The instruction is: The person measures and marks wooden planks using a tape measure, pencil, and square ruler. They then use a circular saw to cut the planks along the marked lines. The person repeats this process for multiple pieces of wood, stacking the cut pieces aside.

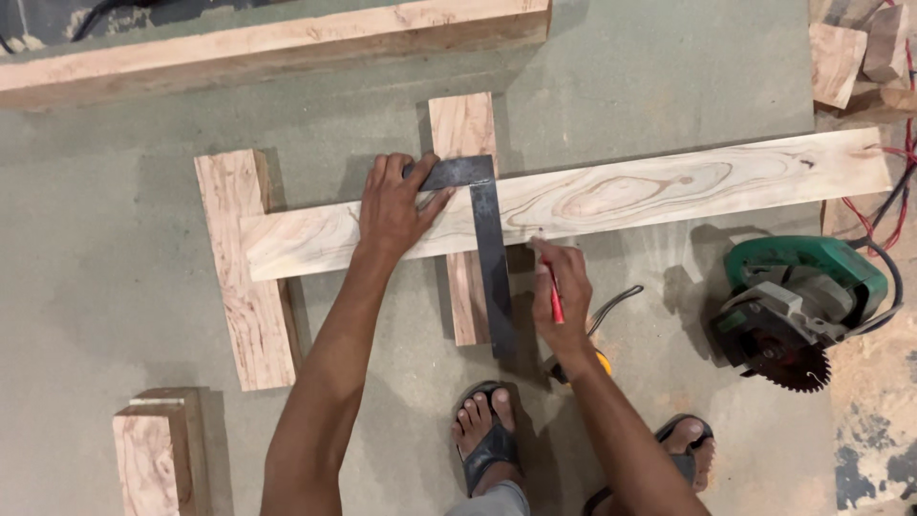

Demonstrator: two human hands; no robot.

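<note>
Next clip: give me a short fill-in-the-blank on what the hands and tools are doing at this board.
1. The left hand presses a metal ____ flat on the long board.
2. The right hand holds a pencil coloured ____.
3. The long board lies across ____ shorter boards on the floor.
4. The circular saw with the green housing lies to the ____ of the right hand.

Missing words: square; red; two; right

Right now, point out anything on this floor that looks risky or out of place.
The circular saw lies on its side on the floor, toothed blade exposed, close to the right foot in an open sandal. Nothing else stands out.
</note>
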